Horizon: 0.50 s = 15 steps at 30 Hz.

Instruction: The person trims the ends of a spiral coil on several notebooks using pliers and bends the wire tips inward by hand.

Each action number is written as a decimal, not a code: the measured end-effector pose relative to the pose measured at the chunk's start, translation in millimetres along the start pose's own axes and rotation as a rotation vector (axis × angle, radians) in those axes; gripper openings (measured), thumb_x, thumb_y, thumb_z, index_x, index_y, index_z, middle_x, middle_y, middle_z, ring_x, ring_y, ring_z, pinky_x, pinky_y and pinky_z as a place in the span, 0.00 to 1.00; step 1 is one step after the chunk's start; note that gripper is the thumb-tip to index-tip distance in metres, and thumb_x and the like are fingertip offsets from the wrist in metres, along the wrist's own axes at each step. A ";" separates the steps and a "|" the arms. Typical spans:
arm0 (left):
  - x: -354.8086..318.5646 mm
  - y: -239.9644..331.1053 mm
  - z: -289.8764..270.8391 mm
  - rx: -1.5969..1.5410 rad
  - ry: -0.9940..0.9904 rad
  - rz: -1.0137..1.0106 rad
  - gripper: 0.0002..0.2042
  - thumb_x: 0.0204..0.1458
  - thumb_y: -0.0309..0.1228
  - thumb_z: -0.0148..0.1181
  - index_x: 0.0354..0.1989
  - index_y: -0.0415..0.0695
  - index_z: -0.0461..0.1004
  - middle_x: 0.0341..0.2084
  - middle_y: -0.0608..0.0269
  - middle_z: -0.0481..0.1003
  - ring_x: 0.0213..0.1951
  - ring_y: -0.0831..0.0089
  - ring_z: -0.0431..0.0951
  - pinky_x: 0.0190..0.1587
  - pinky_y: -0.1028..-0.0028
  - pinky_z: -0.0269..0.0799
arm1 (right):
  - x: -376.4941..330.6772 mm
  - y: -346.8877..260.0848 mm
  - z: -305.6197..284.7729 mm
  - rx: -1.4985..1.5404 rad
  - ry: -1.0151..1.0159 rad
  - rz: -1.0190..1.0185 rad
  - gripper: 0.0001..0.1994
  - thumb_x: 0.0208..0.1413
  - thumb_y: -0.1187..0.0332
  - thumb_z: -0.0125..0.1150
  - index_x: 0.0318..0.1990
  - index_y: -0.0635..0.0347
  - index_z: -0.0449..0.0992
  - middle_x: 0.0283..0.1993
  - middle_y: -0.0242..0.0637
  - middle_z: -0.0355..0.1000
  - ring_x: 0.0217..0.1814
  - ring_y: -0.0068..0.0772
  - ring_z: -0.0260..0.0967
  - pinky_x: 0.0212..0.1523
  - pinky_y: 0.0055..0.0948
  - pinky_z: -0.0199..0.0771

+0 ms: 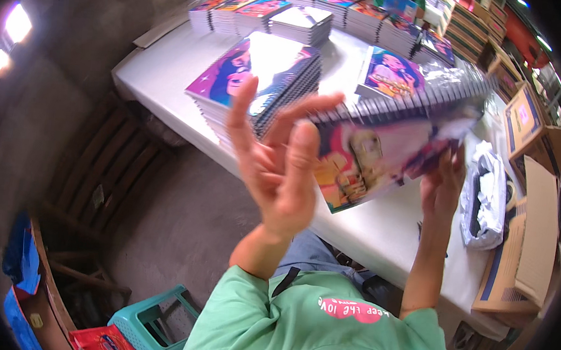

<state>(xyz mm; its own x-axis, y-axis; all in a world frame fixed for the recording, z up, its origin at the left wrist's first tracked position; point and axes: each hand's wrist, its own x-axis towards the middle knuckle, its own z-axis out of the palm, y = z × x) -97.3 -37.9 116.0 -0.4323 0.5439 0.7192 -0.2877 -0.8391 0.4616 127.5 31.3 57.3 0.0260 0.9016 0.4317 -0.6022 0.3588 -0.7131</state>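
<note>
Left hand (281,168) fingers splayed, released, touching left end of spiral notebook (387,143); right hand (441,186) fingers grasping lower right edge; notebook raised above bench (381,227), long axis left-right, spine uppermost; right fingertips hidden behind cover

Daylight from left windows, glare on glossy covers, motion blur, fisheye-bent dark rim
</note>
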 end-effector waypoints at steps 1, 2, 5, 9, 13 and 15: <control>14.7 14.3 -5.3 0.118 0.029 0.021 0.28 0.56 0.21 0.49 0.63 0.44 0.46 0.43 0.42 0.73 0.44 0.73 0.74 0.45 0.78 0.66 | 19.9 0.8 21.0 -0.041 0.020 -0.036 0.27 0.54 0.74 0.58 0.61 0.63 0.57 0.53 0.38 0.67 0.52 0.33 0.68 0.53 0.34 0.70; 28.6 16.2 -25.7 0.153 -0.029 0.128 0.28 0.54 0.19 0.51 0.62 0.43 0.49 0.43 0.42 0.74 0.37 0.80 0.72 0.40 0.82 0.64 | 38.7 -1.3 47.5 -0.016 -0.018 -0.031 0.26 0.53 0.75 0.58 0.59 0.64 0.59 0.52 0.39 0.67 0.52 0.32 0.68 0.53 0.33 0.70; 84.1 38.4 -63.7 0.483 0.086 0.285 0.20 0.53 0.20 0.54 0.55 0.40 0.61 0.43 0.44 0.74 0.42 0.76 0.74 0.38 0.84 0.65 | 102.1 17.2 115.5 -0.117 -0.212 0.025 0.25 0.49 0.72 0.64 0.56 0.65 0.64 0.47 0.39 0.71 0.47 0.29 0.71 0.48 0.26 0.73; 115.2 39.1 -116.0 0.827 0.219 0.196 0.16 0.53 0.19 0.51 0.52 0.41 0.66 0.41 0.52 0.76 0.41 0.75 0.75 0.39 0.82 0.67 | 152.7 74.0 177.5 -0.322 -0.394 0.026 0.31 0.41 0.68 0.72 0.53 0.68 0.66 0.41 0.42 0.74 0.38 0.29 0.75 0.36 0.26 0.78; 88.9 -0.5 -187.7 1.306 0.200 -0.081 0.11 0.55 0.22 0.48 0.46 0.39 0.70 0.36 0.60 0.75 0.37 0.77 0.74 0.43 0.78 0.68 | 160.5 139.5 166.6 -1.405 -0.568 -0.050 0.22 0.47 0.48 0.59 0.46 0.49 0.76 0.49 0.43 0.71 0.55 0.39 0.66 0.58 0.44 0.61; 81.6 -23.2 -187.5 1.065 0.211 -0.065 0.10 0.58 0.27 0.47 0.44 0.37 0.70 0.35 0.61 0.74 0.36 0.78 0.73 0.43 0.78 0.68 | 150.5 158.3 151.6 -1.359 -0.476 0.014 0.22 0.52 0.50 0.50 0.53 0.47 0.70 0.59 0.43 0.62 0.65 0.46 0.51 0.62 0.52 0.49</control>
<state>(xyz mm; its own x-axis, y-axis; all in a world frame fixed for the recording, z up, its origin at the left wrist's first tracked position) -286.1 27.3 66.7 -0.6106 0.4921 0.6206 0.5293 -0.3293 0.7819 -84.9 187.2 93.1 -0.4008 0.8393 0.3673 0.6195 0.5437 -0.5662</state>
